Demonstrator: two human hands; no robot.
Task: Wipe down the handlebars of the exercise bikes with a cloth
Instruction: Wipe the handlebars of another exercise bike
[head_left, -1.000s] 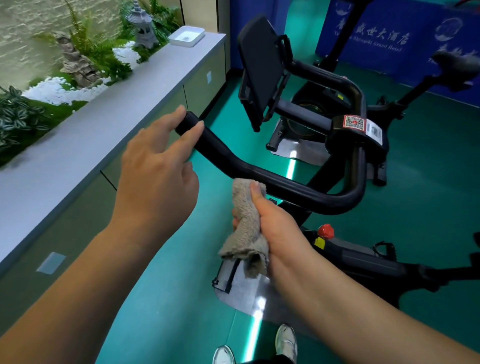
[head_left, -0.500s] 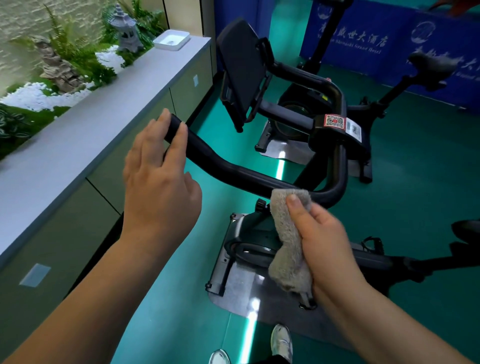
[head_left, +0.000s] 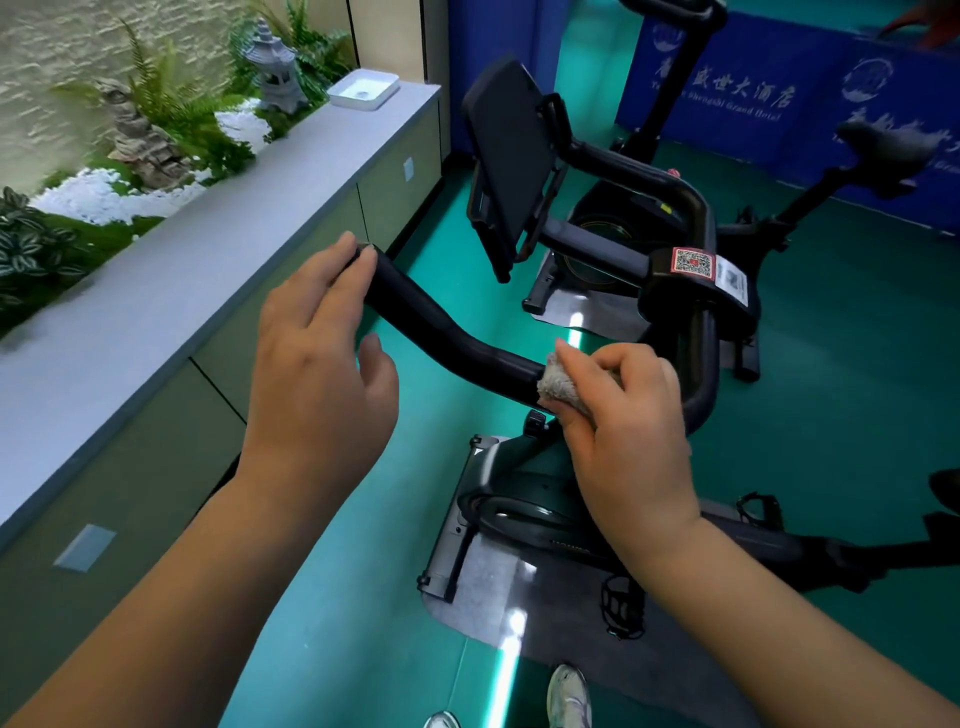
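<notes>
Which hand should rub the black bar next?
The right hand, probably: it already grips the cloth against the handlebar. The left hand only rests its fingertips on the bar's end.

Handlebar (head_left: 441, 327): matte black throughout. Cloth (head_left: 561, 387): grey-beige, fuzzy, mottled. Tablet holder (head_left: 511, 166): black. Sticker (head_left: 693, 261) on the stem: red border around a black-and-white QR pattern, with a white label just beside it. Floor (head_left: 857, 364): teal green, with a bright light-green strip. Mat (head_left: 493, 597) under the bike: grey. Desk (head_left: 208, 260): grey top, olive-green fronts. Tray (head_left: 363, 91): white. Banner (head_left: 779, 93): royal blue with white characters. Pebbles (head_left: 88, 195): white among green foliage. Stone lantern (head_left: 272, 67): grey.
</notes>
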